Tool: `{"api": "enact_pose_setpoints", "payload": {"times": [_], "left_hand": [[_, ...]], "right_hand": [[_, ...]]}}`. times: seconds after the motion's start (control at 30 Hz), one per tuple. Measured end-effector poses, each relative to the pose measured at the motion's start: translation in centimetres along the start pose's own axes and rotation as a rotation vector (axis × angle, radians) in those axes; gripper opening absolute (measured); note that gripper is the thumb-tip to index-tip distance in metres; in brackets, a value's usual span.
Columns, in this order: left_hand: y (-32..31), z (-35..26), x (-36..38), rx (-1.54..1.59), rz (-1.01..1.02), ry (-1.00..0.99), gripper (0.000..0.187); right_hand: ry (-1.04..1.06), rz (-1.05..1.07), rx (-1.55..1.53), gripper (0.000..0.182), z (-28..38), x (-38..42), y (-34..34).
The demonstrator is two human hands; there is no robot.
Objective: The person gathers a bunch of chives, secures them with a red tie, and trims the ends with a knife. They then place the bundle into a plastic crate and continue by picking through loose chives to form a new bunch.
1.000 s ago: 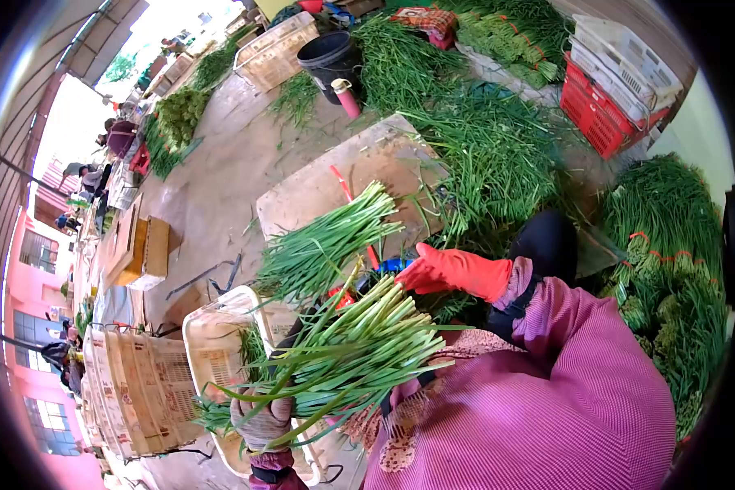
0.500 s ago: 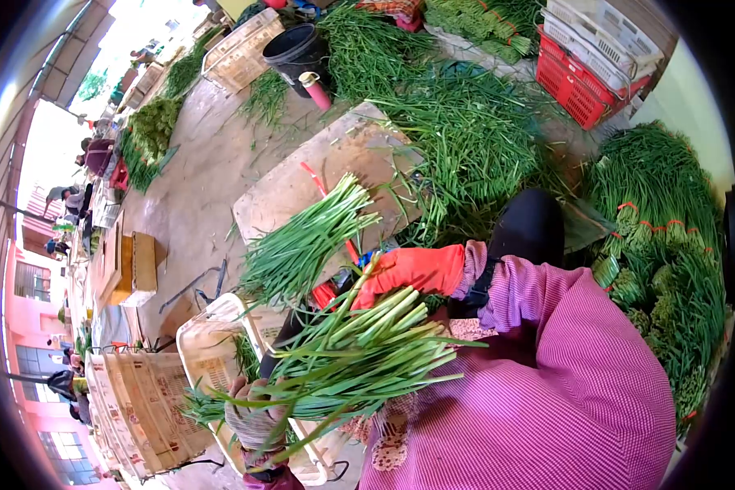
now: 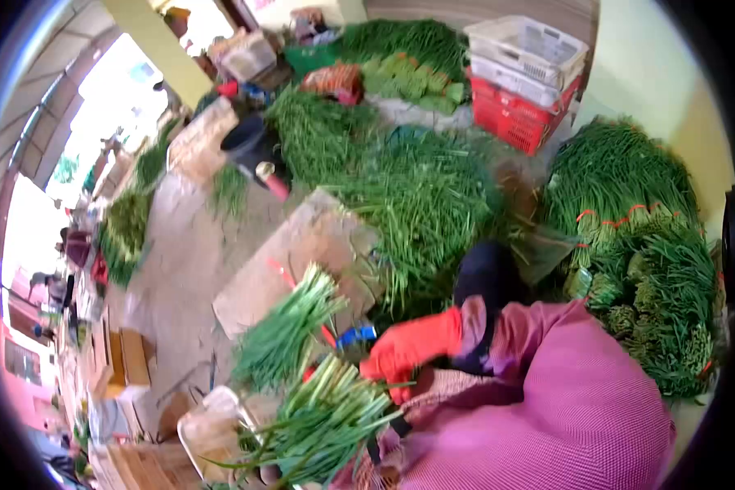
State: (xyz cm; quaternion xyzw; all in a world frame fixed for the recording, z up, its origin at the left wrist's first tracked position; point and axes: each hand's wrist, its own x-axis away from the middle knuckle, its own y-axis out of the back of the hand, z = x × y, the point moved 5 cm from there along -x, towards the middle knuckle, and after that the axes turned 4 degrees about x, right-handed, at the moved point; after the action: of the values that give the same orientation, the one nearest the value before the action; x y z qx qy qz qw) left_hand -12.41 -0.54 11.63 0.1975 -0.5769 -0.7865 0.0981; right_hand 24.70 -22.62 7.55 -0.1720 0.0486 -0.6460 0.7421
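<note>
A loose bunch of long green stalks with pale cut ends, apparently garlic chives [image 3: 327, 416], slants across the lower middle. My left hand [image 3: 269, 473] is at its leafy end by the bottom edge; only a blurred sliver shows, closed on the bunch. Beside the cut ends is my right hand [image 3: 408, 351] in a red-orange glove, its fingers bent downward. Blur hides whether anything is between them. Another bunch of chives [image 3: 282, 335] lies on the near part of a flat board [image 3: 261, 282]. A small blue object [image 3: 356, 336] sits left of my right hand.
A large heap of loose chives [image 3: 425, 196] spreads beyond the board. Tied bundles [image 3: 629, 188] are stacked at right. Red and white crates [image 3: 518, 114] stand at the back. A black bucket [image 3: 249, 147] and pink bottle [image 3: 274, 184] are farther left; a whitish crate [image 3: 208, 433] is near.
The view has swung, bringing more of the back wall in. The held bunch and my left hand have shifted down in view, the hand nearly out of frame. My right hand appears lower too.
</note>
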Motion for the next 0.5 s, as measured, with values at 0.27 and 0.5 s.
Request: {"api": "enact_pose_setpoints", "payload": {"times": [0.27,0.5], "left_hand": [[0.1,-1.0,-1.3,0.045,-0.154,-0.065,0.012],[2.2,-2.8,-2.5,-0.086,-0.169,-0.14,0.014]], "right_hand": [[-0.2,0.059,0.156,0.031,-3.1,0.0,-1.5],[0.242,-0.345,-0.305,0.032,-1.0,2.6,3.7]]}}
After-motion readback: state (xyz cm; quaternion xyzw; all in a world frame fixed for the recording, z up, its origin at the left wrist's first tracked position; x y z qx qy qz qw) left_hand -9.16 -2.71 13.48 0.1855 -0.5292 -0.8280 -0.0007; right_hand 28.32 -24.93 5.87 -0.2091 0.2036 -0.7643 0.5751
